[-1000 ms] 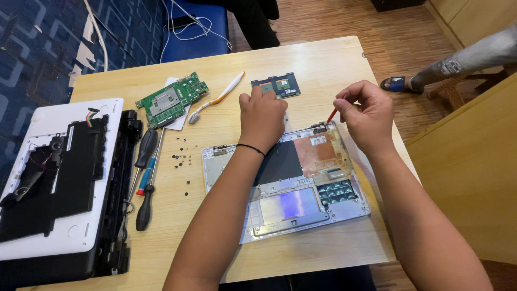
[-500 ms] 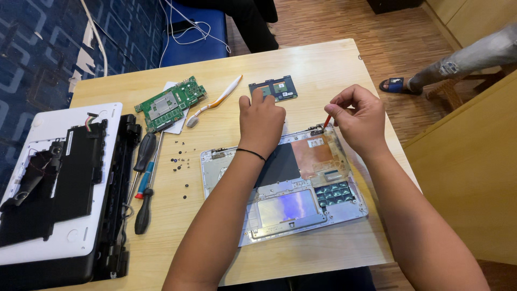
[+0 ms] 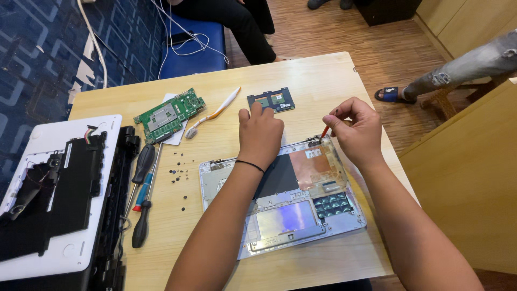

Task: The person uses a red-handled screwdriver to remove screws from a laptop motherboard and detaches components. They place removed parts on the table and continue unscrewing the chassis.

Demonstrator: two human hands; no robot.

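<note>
Hidden and cut-off parts at your bench

Your left hand (image 3: 260, 134) covered the far edge of the silver laptop palmrest shell (image 3: 280, 207), your right hand (image 3: 353, 129) hid most of the thin red tool (image 3: 325, 131), and the frame's edge cropped the white laptop base (image 3: 59, 215).

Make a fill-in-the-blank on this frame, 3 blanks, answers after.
1. The right hand pinches a thin ____ tool over the laptop shell.
2. The left hand rests palm down on the shell's ____ edge.
3. The green board lies to the ____ of the toothbrush.

Answers: red; far; left
</note>
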